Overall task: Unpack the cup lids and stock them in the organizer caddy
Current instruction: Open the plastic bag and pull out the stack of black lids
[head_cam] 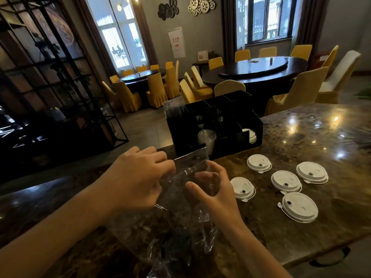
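Clear plastic bag (180,213) at lower centre, pinched by left hand (138,177); right hand (214,185) spread wide. Risk: swinging film sweeps loose lids (286,181) off the desk (321,141).

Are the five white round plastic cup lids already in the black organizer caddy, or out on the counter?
Out. All five white round plastic cup lids lie spread on the marble counter, before the black organizer caddy.

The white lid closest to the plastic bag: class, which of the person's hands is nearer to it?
Right. The right hand hovers just left of that lid; the left hand pinches the plastic bag farther left.
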A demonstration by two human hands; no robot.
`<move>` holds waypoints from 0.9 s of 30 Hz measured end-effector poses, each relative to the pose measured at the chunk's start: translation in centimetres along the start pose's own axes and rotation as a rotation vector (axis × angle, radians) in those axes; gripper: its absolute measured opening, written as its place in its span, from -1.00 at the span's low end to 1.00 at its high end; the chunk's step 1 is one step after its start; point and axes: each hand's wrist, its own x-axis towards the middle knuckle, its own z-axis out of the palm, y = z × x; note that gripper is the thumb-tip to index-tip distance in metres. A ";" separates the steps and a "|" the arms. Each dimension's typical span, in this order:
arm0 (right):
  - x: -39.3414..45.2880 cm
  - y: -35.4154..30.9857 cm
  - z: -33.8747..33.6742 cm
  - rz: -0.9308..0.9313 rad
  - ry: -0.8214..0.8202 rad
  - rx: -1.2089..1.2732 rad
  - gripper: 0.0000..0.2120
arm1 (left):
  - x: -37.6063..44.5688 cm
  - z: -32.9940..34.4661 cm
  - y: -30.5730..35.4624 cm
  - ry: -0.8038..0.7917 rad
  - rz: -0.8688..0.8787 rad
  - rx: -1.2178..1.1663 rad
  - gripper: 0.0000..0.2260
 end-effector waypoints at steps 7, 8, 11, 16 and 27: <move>0.7 -0.6 0.4 -0.057 0.009 0.081 -0.35 | 1.4 0.9 0.9 0.020 0.061 0.210 -0.55; 0.8 -0.7 0.5 -0.060 0.010 0.090 -0.35 | 1.6 1.0 1.0 0.043 0.068 0.213 -0.58; 1.2 -0.8 0.6 -0.051 0.007 0.100 -0.34 | 2.0 0.8 0.9 0.067 0.083 0.134 -0.72; 1.6 -0.8 0.3 -0.049 -0.022 0.144 -0.28 | 2.3 0.2 -0.7 0.008 0.015 -0.213 -0.89; 1.8 -0.6 -0.5 -0.072 -0.144 0.153 -0.35 | 2.1 -0.6 -2.4 0.093 -0.218 -0.634 -0.96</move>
